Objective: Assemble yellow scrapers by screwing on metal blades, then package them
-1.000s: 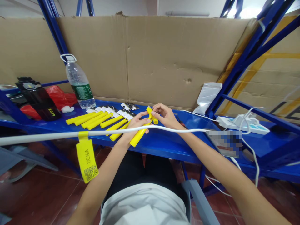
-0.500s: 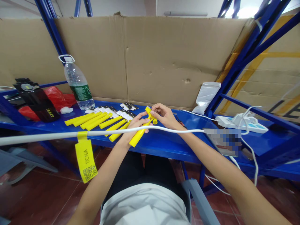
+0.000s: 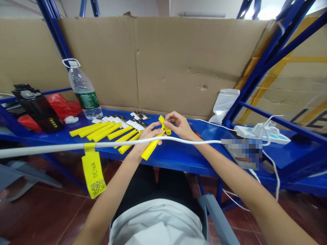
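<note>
My left hand [image 3: 150, 136] is closed around a yellow tube [image 3: 150, 149], its wide end slanting toward me over the table's front edge. My right hand [image 3: 180, 124] pinches the tube's narrower upper part with thumb and fingers, close beside my left fingertips. A short round yellow piece [image 3: 168, 132] shows just under the right fingers; whether it joins the tube I cannot tell. To the left lie several similar yellow tubes [image 3: 102, 132] in a slanted row, with black-and-white cards [image 3: 120, 119] at their far ends. The white cable in front covers part of my left wrist.
A white cable [image 3: 63, 146] with a yellow tag [image 3: 94, 175] crosses the near view. On the blue table [image 3: 178, 153] stand a water bottle [image 3: 85, 92] and a black flask [image 3: 42, 112]. A phone-like slab [image 3: 241, 154] and a power strip [image 3: 273, 135] are at right. Cardboard [image 3: 178, 61] walls the back.
Both hands keep their hold on the yellow tube with hardly any visible movement. The whole view has shifted very slightly.
</note>
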`<state>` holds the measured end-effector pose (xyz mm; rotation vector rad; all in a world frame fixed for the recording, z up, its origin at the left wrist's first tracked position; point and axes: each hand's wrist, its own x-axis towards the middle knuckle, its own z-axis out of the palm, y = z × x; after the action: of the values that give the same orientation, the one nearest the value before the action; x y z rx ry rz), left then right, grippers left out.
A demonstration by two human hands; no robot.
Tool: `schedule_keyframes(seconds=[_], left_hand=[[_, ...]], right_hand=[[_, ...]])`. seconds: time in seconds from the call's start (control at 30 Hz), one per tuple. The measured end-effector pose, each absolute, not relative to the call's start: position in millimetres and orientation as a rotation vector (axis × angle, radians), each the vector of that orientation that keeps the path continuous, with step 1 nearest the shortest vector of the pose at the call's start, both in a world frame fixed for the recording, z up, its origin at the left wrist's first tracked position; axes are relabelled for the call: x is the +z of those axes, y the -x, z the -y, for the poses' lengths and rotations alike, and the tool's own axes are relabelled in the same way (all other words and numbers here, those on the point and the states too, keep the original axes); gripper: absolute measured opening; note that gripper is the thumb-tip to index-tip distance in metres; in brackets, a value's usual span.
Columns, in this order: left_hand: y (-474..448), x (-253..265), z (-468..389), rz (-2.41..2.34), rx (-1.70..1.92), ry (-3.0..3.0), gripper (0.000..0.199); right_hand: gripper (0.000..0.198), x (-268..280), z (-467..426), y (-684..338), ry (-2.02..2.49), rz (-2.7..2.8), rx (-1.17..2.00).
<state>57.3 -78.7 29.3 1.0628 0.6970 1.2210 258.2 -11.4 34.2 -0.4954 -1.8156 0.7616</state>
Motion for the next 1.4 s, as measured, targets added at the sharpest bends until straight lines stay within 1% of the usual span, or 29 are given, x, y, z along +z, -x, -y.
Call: schedule_keyframes(seconds=[0.13, 0.37, 0.67, 0.8, 0.97, 1.1, 1.4], left_hand=[[-58.0, 29.0, 79.1, -0.692, 1.229, -1.076, 0.053], [-56.3, 23.8, 74.4, -0.668, 1.221, -1.106, 0.056], [-54.0, 13.8, 64.4, -0.627, 1.211, -1.123, 0.059], [-54.8, 15.7, 67.4, -0.628, 1.214, -1.128, 0.059], [-54.7, 14.2, 66.4, -0.628, 1.2, -1.14, 0.06], [-53.8, 11.7, 64.2, -0.614, 1.183, -1.155, 0.063], [-54.1, 12.4, 65.0, -0.585, 1.16, -1.177, 0.063]], right_hand=[[0.043, 34.8, 12.5, -258.3, 0.494, 1.854, 0.718], [0.041, 37.8, 16.4, -257.6, 0.474, 1.886, 0.65], [0.05, 38.9, 18.5, -257.4, 0.495, 1.869, 0.696], [0.051, 38.4, 16.4, -257.1, 0.487, 1.836, 0.774], [0.056, 38.2, 12.8, -257.9, 0.503, 1.796, 0.877], [0.056, 37.8, 11.2, -259.1, 0.484, 1.789, 0.924], [0.056, 43.8, 8.2, -263.1, 0.452, 1.765, 1.082]])
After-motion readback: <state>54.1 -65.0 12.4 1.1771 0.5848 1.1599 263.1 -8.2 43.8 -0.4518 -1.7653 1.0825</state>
